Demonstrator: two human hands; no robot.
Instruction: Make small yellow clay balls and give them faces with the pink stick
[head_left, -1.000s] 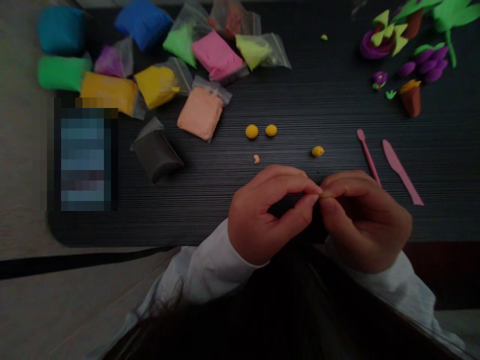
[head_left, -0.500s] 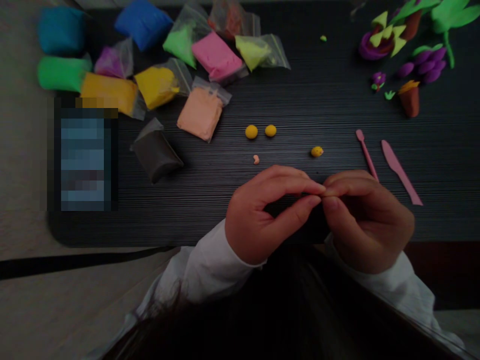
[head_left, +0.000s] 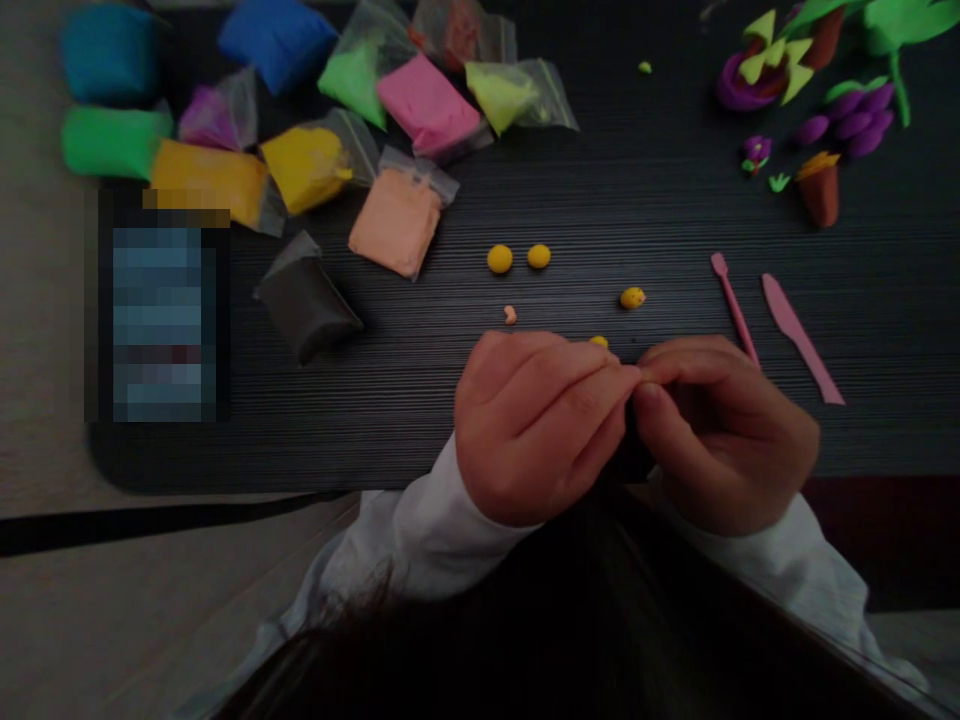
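My left hand (head_left: 540, 430) is closed, its fingers drawn together over the table, with their tips meeting those of my right hand. A bit of a yellow clay ball (head_left: 598, 342) peeks out past the left fingers; whether it is held or lies on the table I cannot tell. My right hand (head_left: 727, 430) pinches thumb against forefinger, and whatever is between them is too small to make out. Just beyond the hands lies a small yellow clay chick head (head_left: 632, 298) with dark specks. Two plain yellow balls (head_left: 500, 259) and a tiny peach clay piece (head_left: 510, 315) are farther left.
A pink modelling knife (head_left: 802, 340) and a thin pink tool (head_left: 735, 310) lie to the right. Bags of coloured clay, including peach (head_left: 395, 220) and black (head_left: 309, 300), fill the left. Clay plants (head_left: 855, 125) stand back right. A blurred-out screen (head_left: 157, 320) is far left.
My left hand has turned over so its back faces up and its fingers have folded in. A yellow bit now shows behind it. The right hand has shifted slightly left.
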